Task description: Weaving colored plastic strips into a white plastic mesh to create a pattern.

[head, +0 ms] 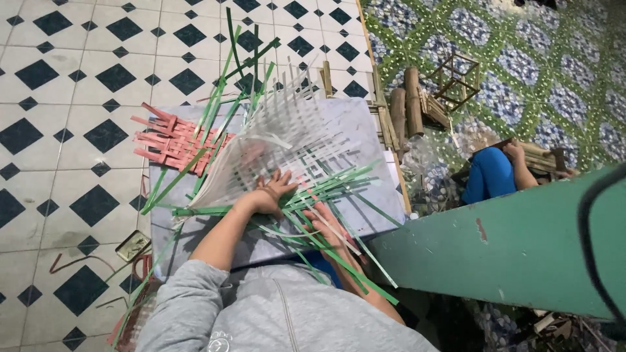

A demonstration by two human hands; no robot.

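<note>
Under both hands, green strips [339, 189] run left to right

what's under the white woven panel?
Under the white woven panel: a grey board, with a pink woven piece tucked under its left edge. The left hand presses its lower edge; anything beneath the weave is hidden.

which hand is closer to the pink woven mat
Left. The left hand presses flat on the white weave, just right of the pink mat. The right hand lies farther right and lower, among the green strips.

left hand [272, 193] flat on white woven mat [287, 130] | right hand [328, 228] among green strips [339, 189]
</note>
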